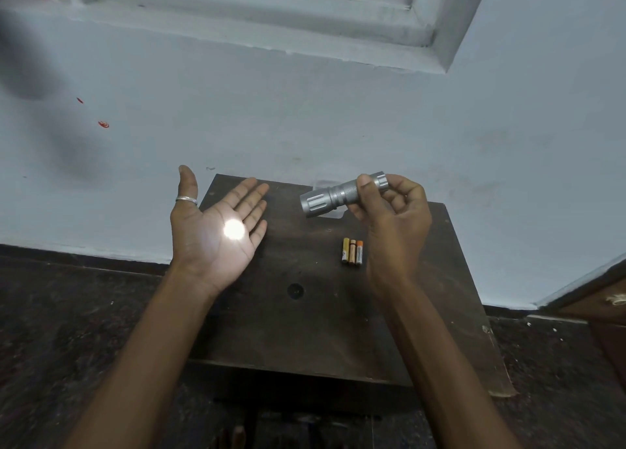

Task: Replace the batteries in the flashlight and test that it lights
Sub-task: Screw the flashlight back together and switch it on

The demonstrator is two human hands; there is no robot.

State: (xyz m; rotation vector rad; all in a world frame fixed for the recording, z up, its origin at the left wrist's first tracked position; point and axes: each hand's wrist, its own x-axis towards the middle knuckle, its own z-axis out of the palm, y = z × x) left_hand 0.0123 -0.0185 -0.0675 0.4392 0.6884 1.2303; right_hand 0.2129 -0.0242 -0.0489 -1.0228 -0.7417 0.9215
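While our right hand [393, 208] grips the silver flashlight [342, 194] above the far edge of the dark wooden table [305, 330], its beam throws a bright round spot [233, 229] onto the palm of our left hand [213, 225]. We hold the flashlight roughly level, its wide ribbed head pointing left toward that palm and its tail end pinched between our right thumb and fingers [399, 191], which are curled closed around the knurled barrel. Our left hand is spread flat and empty, palm up, fingers extended and apart from the flashlight, with a silver ring [186, 199] on the thumb; it hovers over the table's left edge. Three small batteries [352, 251] lie side by side on the table, touching one another, just left of our right wrist and below the flashlight. A clear plastic piece [330, 211] rests on the table beneath the flashlight, partly hidden by it, and we cannot tell what it is. Behind the table rises a pale blue wall [338, 116] with a recessed window frame [257, 15] above, and a dark speckled floor [67, 313] surrounds the table
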